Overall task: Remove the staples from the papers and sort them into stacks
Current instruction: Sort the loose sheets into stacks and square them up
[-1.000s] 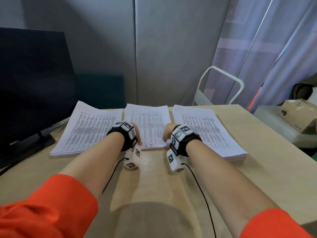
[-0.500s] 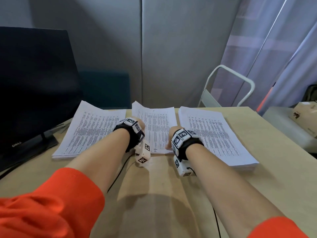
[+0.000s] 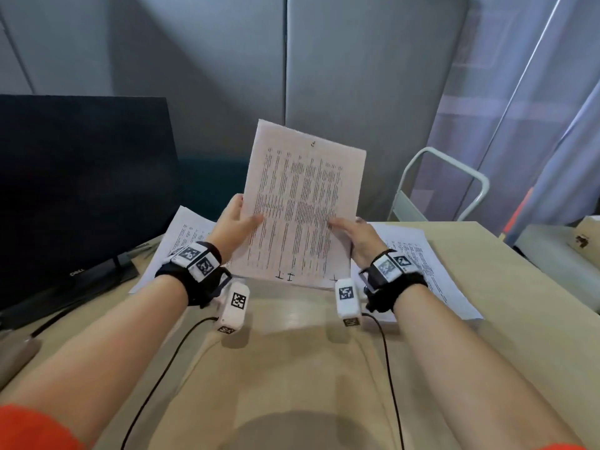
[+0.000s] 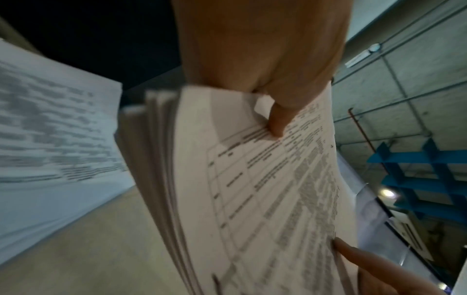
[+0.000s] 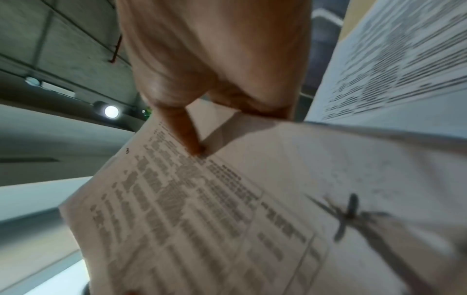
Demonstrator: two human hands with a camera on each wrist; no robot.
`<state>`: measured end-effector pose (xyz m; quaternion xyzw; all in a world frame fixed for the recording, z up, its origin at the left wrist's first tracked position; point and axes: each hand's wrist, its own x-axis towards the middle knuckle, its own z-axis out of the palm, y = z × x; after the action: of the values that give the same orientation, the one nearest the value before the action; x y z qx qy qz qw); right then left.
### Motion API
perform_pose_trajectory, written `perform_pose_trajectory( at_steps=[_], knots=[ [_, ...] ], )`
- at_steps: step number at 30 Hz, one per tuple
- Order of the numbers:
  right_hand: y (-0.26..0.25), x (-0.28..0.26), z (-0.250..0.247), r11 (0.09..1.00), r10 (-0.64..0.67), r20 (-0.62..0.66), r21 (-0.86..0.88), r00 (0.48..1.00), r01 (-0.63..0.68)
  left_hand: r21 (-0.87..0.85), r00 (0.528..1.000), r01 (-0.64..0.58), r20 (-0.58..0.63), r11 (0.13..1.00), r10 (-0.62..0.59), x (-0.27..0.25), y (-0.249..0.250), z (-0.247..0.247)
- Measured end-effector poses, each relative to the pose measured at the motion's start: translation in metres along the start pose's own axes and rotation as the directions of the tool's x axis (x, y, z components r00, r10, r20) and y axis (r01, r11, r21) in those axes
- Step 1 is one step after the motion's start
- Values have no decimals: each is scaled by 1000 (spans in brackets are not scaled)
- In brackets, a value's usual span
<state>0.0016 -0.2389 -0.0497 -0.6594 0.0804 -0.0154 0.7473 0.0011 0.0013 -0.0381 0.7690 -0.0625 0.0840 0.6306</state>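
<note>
A bundle of printed papers [image 3: 302,206] stands nearly upright above the table's middle, held by both hands. My left hand [image 3: 238,227] grips its left edge, thumb on the front page. My right hand [image 3: 354,233] grips the right edge the same way. The left wrist view shows several sheet edges of the papers [image 4: 252,189] and my left thumb on the page. In the right wrist view my right thumb presses the printed page [image 5: 202,209]. A paper stack [image 3: 181,235] lies flat on the left, another stack [image 3: 425,271] on the right. No staple is visible.
A dark monitor [image 3: 81,177] stands at the left on the wooden table [image 3: 292,368]. A white metal chair frame [image 3: 444,186] is behind the table at the right. A cardboard box [image 3: 584,238] sits at the far right. Cables run from both wrist cameras.
Both hands have lifted the middle bundle off the table and tilted it upright. Earlier it lay flat between the two side stacks with the hands at its near edge.
</note>
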Motion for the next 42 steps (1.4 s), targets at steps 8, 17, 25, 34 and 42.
perform_pose_trajectory(
  at_steps=[8, 17, 25, 34, 42],
  knots=[
    [-17, -23, 0, 923, -363, 148, -79, 920, 377, -165, 971, -134, -220, 977, 96, -17, 26, 13],
    [19, -21, 0, 953, -276, -78, -154, 958, 262, -107, 953, 246, -157, 963, -261, -18, -36, 35],
    [35, -11, 12, 953, 35, -243, 300, 969, 40, -486, 923, 342, 13, 805, -384, -27, -23, 50],
    [-22, -2, -33, 567, -678, -137, -722, 722, 396, 331, 952, -209, -145, 920, 269, 4, 49, -33],
    [-46, -12, -15, 805, -179, 383, -472, 906, 358, 650, 908, -409, 219, 640, 358, 13, 108, -31]
  ],
)
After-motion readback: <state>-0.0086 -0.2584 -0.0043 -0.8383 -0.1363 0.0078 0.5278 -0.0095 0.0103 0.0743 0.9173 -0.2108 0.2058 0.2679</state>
